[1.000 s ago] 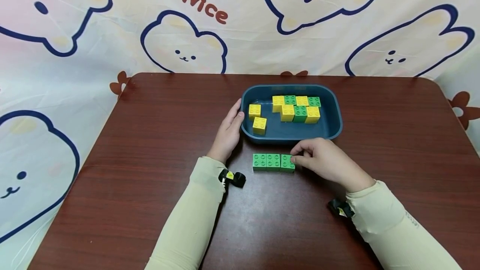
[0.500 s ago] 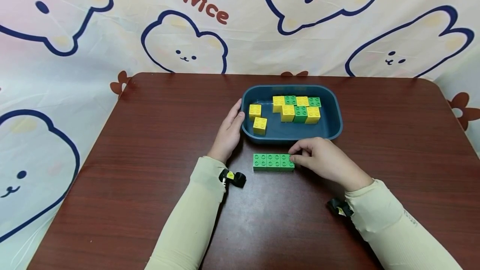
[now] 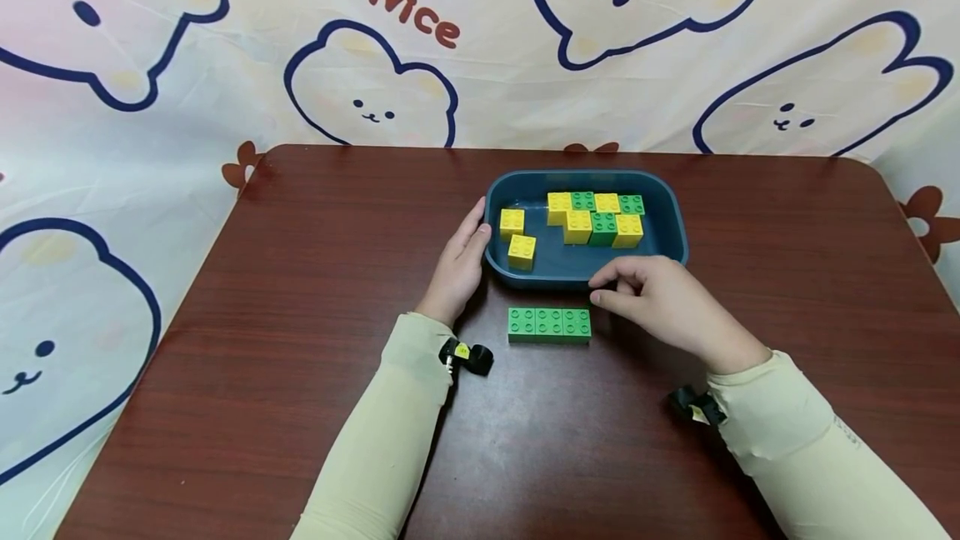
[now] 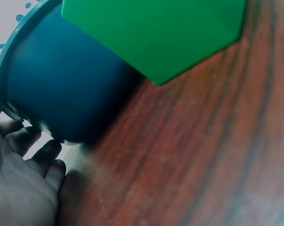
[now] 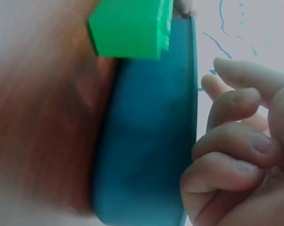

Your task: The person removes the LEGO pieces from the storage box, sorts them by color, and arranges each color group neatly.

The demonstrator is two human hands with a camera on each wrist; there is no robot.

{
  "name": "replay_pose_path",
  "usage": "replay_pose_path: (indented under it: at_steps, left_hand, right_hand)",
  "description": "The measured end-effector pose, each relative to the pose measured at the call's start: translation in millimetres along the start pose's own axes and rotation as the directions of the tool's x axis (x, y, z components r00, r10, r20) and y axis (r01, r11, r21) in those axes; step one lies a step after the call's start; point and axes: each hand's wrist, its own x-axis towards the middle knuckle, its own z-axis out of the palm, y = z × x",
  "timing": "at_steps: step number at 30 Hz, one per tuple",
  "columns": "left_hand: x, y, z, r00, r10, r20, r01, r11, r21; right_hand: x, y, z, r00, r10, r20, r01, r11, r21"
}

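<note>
My left hand (image 3: 456, 261) rests against the left end of a dark blue tray (image 3: 555, 280), fingers extended along its wall; in the left wrist view, fingertips (image 4: 50, 149) touch that wall. Three green toy building bricks (image 3: 549, 325) stand side by side in a straight row on the table, in front of the tray. My right hand (image 3: 652, 298) hovers above the tray's front rim, right of the row. Its thumb and index finger are apart with nothing between them, and the other fingers are loosely bent in the right wrist view.
Inside the tray, yellow bricks (image 3: 577, 227) and green bricks (image 3: 602, 229) sit in two rows, while two single yellow bricks (image 3: 522, 252) lie at its left. Under everything is a brown wooden table (image 3: 337, 290), backed by a printed cloth (image 3: 495, 98).
The right-hand green brick closed a small gap and now lines up with the other two. My right hand has let go of it and moved up and right. The left hand stays put.
</note>
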Motion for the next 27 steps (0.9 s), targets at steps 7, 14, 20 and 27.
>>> replay_pose_path:
  at_steps: [7,14,20,27]
  left_hand:
    - [0.7,-0.1,-2.9,1.000,0.007,0.012,-0.007,1.000,0.012]
    - [0.6,0.2,-3.1,1.000,0.005,0.016,-0.005,1.000,0.012]
    - [0.1,2.3,-2.2,1.000,0.012,0.020,-0.012,1.000,-0.004]
    - [0.0,1.9,-2.3,1.000,0.018,0.024,-0.018,1.000,-0.013]
  right_hand:
    - [11,1,-18.2,0.998,0.005,-0.069,-0.005,1.000,0.004]
    - [31,11,-26.1,0.993,0.036,-0.110,-0.039,0.999,-0.023]
    - [48,19,-30.0,0.988,0.090,-0.128,-0.094,0.995,-0.026]
    - [61,19,-34.1,0.984,0.162,-0.081,-0.166,0.985,-0.045]
